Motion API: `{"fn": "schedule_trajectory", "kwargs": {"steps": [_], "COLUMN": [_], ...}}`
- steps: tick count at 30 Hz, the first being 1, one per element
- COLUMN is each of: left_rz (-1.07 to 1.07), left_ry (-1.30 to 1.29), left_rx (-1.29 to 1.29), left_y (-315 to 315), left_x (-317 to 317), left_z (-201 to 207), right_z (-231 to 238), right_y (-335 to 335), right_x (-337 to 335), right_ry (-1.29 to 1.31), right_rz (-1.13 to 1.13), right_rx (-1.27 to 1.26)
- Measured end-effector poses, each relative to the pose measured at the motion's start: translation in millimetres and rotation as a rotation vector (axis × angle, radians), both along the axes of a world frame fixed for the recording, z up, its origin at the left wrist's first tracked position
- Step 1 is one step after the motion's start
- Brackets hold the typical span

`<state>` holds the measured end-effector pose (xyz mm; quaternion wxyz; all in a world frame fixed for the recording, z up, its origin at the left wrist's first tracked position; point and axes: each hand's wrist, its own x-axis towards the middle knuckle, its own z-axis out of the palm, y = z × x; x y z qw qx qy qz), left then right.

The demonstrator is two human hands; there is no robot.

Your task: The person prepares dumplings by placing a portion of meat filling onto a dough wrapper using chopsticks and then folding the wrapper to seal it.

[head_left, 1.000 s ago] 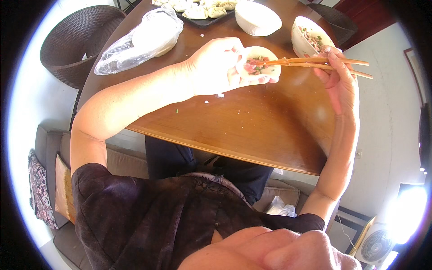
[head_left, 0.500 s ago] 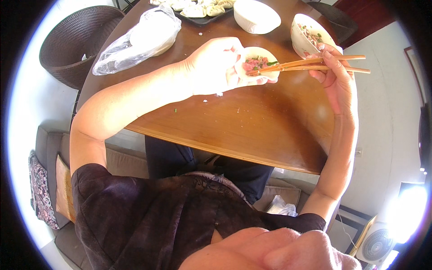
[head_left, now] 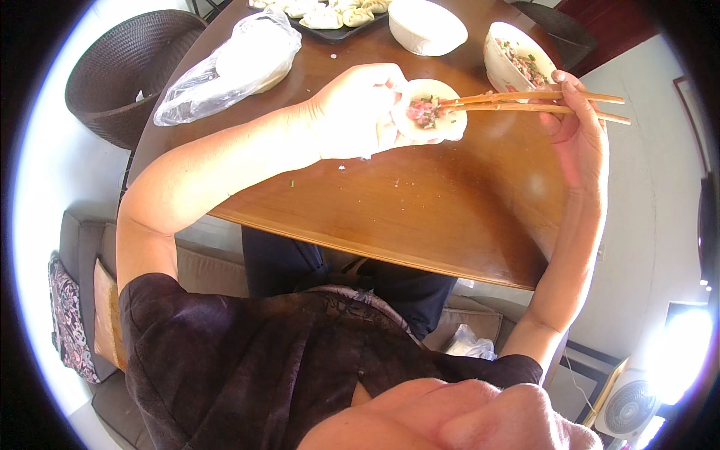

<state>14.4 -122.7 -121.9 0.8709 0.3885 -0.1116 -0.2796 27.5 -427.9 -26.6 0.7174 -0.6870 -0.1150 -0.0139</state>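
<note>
At the upper left of the frame a clear plastic bag (head_left: 229,64) with something pale inside lies on the wooden table (head_left: 420,210), well away from the work. Right of it, in the upper middle, the left hand (head_left: 356,112) is cupped, fingers curled up under a round dumpling wrapper (head_left: 431,112) that lies open on the fingers, held above the table. A small mound of pink minced filling (head_left: 422,112) flecked with green sits near the wrapper's centre; the wrapper is thin, white and limp, its right edge unsupported. The filling could slide toward that edge, I judge, if the cupped fingers tilt. The tips of the wooden chopsticks (head_left: 525,105) rest at the mound; pressed too hard, they may pierce the thin dough. At the upper right the right hand (head_left: 581,135) pinches the chopsticks near their far ends, fingers closed round them. Behind stand a white bowl (head_left: 427,26) and a bowl of filling (head_left: 517,64).
</note>
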Motion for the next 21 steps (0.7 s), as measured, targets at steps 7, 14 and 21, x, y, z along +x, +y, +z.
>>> {"fn": "schedule_trajectory", "kwargs": {"steps": [7, 14, 21], "left_rz": [0.04, 0.041, 0.089], "left_ry": [0.065, -0.127, -0.638], "left_rx": [0.089, 0.263, 0.838], "left_y": [0, 5, -8], "left_x": [0, -6, -5], "left_z": [0, 7, 25], "right_z": [7, 9, 2], "right_y": [-32, -56, -55], "right_x": [15, 27, 34], "right_ry": [-0.12, -0.277, -0.439], "right_rz": [-0.083, -0.111, -0.574], "right_rx": [0.258, 0.449, -0.101]}}
